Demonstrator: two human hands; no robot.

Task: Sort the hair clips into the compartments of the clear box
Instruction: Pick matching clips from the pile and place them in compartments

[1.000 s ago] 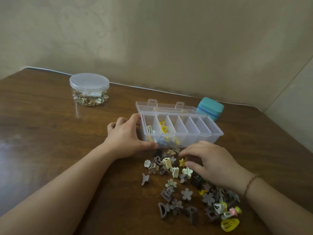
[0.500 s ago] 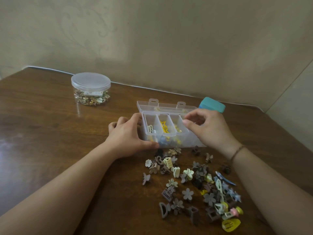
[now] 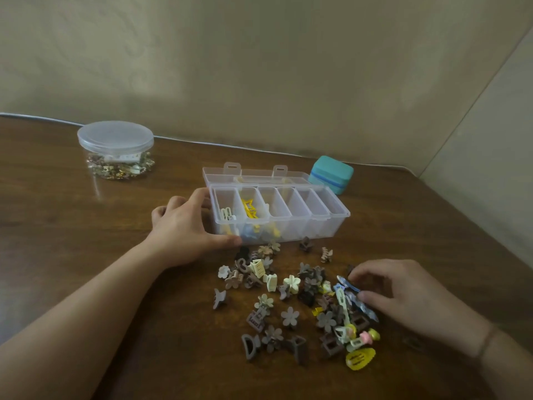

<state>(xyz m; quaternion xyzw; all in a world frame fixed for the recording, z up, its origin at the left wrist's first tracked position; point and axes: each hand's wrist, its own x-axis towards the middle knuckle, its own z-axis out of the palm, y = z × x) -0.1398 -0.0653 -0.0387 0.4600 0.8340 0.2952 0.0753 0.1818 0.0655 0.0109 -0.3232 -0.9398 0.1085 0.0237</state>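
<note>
The hair clips (image 3: pixel 297 301) lie in a loose heap on the counter (image 3: pixel 72 226), just in front of the clear box (image 3: pixel 278 215); a white clip and several yellow ones already sit in the box's 2 leftmost compartments, while the other 4 look empty. These clips look small, light, hard plastic, probably a little slick, and best pinched across the body between thumb and fingertip rather than by a petal or prong. The left hand (image 3: pixel 184 229) holds the box's left end, thumb along the front wall and fingers curled round the side. The right hand (image 3: pixel 403 293) rests at the heap's right edge, fingers curled onto a blue patterned clip (image 3: pixel 350 287); whether that grip is closed I cannot tell. Tangled neighbours may lift along with it. A lidded round jar (image 3: pixel 115 148) and a teal case (image 3: pixel 331 174) stand well apart behind.
</note>
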